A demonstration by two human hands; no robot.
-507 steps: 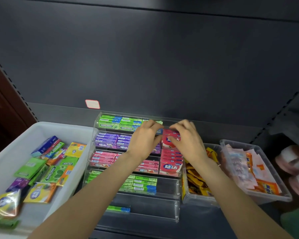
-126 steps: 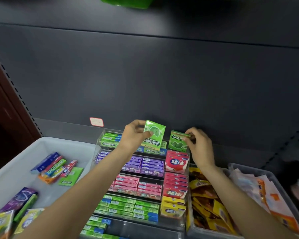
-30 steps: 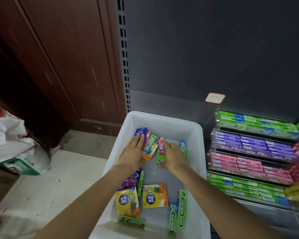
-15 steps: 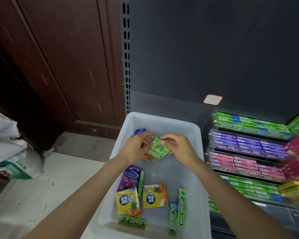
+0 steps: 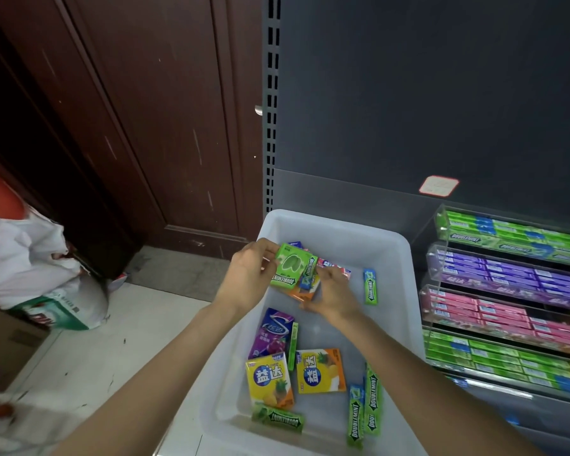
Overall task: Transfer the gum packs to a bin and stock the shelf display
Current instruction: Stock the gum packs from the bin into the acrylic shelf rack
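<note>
Over the far end of the white plastic bin, both bare hands meet above a small heap of gum packs. The left hand is closed around the left edge of a green Doublemint box with a leaf picture, thumb on top and fingers under it, and the box is tilted and lifted clear of the bin floor. The right hand lies palm down with its fingers curled on the mixed packs just under that box, an orange one and a blue one among them; whether it really grips any of them, I cannot tell. A single green Doublemint stick pack lies flat just to the right of this hand. Nearer to the camera, on the bin floor, lie a purple pack, a thin green stick beside it, a yellow pineapple pack and a yellow-orange pack side by side. At the near end there is one more green Doublemint pack, and two long Doublemint sticks lie close together, pointing to the camera. To the right of the bin stands the clear acrylic shelf display, with rows of green, purple, pink and again green gum packs in its tiers. On the left, a white plastic bag rests on the pale floor before a dark brown wooden door.
</note>
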